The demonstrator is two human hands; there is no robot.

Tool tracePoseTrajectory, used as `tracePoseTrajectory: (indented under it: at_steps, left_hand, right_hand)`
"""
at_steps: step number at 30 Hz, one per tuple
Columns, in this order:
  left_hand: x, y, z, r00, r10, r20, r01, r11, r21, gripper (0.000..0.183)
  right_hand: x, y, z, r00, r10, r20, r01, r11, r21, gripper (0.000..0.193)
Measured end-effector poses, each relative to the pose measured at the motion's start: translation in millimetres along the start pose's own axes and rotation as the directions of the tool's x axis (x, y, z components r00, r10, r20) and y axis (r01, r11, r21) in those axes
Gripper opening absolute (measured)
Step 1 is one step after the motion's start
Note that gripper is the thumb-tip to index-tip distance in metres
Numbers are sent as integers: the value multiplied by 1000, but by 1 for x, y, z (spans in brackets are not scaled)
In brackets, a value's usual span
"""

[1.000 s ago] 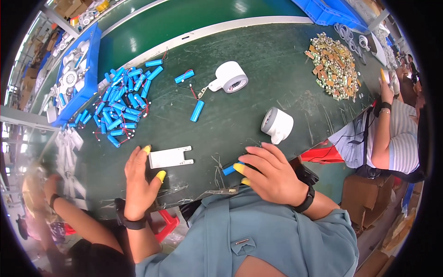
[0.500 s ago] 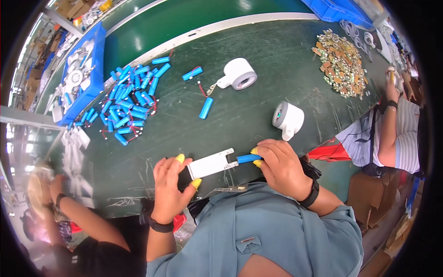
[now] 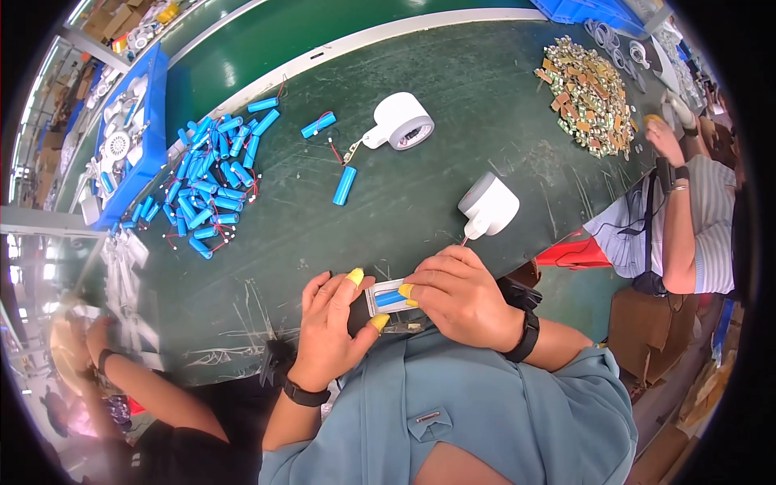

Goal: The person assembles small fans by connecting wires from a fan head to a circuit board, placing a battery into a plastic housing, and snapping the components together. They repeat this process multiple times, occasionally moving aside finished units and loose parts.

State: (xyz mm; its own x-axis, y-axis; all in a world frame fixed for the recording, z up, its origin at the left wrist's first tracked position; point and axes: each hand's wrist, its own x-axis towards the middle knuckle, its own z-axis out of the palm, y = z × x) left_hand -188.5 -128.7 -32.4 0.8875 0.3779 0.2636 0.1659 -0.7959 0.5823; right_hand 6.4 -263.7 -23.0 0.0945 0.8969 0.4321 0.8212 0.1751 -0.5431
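A small white plastic case (image 3: 373, 301) lies near the table's front edge, with a blue cylindrical battery (image 3: 390, 298) inside it. My left hand (image 3: 330, 327) grips the case's left end between thumb and fingers. Over the right end, my right hand (image 3: 465, 303) has yellow-covered fingertips closed on the battery, hiding that end. Yellow covers also sit on my left finger and thumb. Just beyond my right hand lies a white round-headed housing (image 3: 495, 206), a red wire by its stem. Another white housing (image 3: 400, 120) lies farther off, wired to a loose blue battery (image 3: 344, 186).
A heap of blue batteries (image 3: 212, 182) covers the left of the green table. Small circuit boards (image 3: 588, 97) are piled at the far right. A blue bin (image 3: 153, 133) of white parts stands left. Co-workers' arms (image 3: 166, 396) reach in at left and right.
The battery in my right hand has moved left and into the white case. Both hands have come closer together. My view has shifted slightly.
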Motion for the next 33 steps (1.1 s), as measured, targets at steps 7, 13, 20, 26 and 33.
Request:
tracePoseTrajectory:
  at_steps: [7, 13, 20, 26, 33]
  left_hand:
    - [5, 2, 0, 1000, 32, -1, -32, 1000, -1, 76]
    - [13, 26, -13, 987, -163, 13, 163, 987, -7, 69]
    - [75, 54, 38, 991, 36, 129, -7, 977, -212, 72]
    - [42, 19, -1, 997, -64, 45, 75, 956, -283, 55]
    - [-46, -42, -126, 708, -683, -179, 615, 721, -318, 29]
  right_hand:
    - [0, -6, -9, 998, -10, 63, 15, 998, -67, 24]
    - [-17, -5, -42, 970, 86, -228, -97, 995, -37, 39]
    - [-17, 4, -43, 875, 354, -331, -301, 932, 200, 40]
    - [-15, 0, -41, 912, 317, -260, -251, 933, 257, 35]
    - [-3, 4, -24, 948, 293, -123, -236, 909, 342, 33]
